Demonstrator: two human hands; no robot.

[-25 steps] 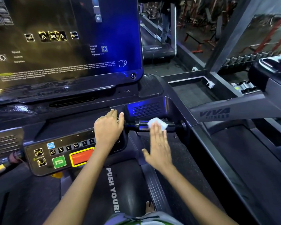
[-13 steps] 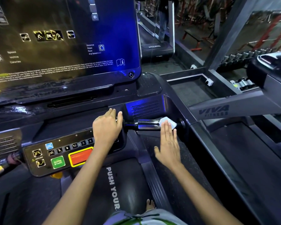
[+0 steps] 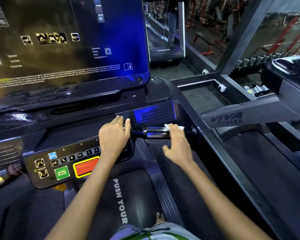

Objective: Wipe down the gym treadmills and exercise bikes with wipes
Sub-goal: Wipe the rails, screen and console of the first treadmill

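Observation:
I stand on a black treadmill whose handlebar (image 3: pixel 154 132) is a short shiny metal grip right of the control panel (image 3: pixel 47 158). My right hand (image 3: pixel 177 144) lies with straight fingers over the right end of this bar, pressing a white wipe (image 3: pixel 180 127) onto it. Only the wipe's edges show past my fingertips. My left hand (image 3: pixel 113 135) rests flat on the upper right corner of the control panel, fingers reaching over its edge, holding nothing.
A large dark touchscreen (image 3: pixel 68 40) rises above the panel, with a green start button (image 3: pixel 61 172) and red stop button (image 3: pixel 86 166) below. The belt (image 3: pixel 133 196) runs under me. A neighbouring treadmill's grey arm (image 3: pixel 232 116) stands right, beyond a side rail.
My right hand slid the wipe to the right along the handlebar, toward its outer end. My left hand stayed on the panel corner.

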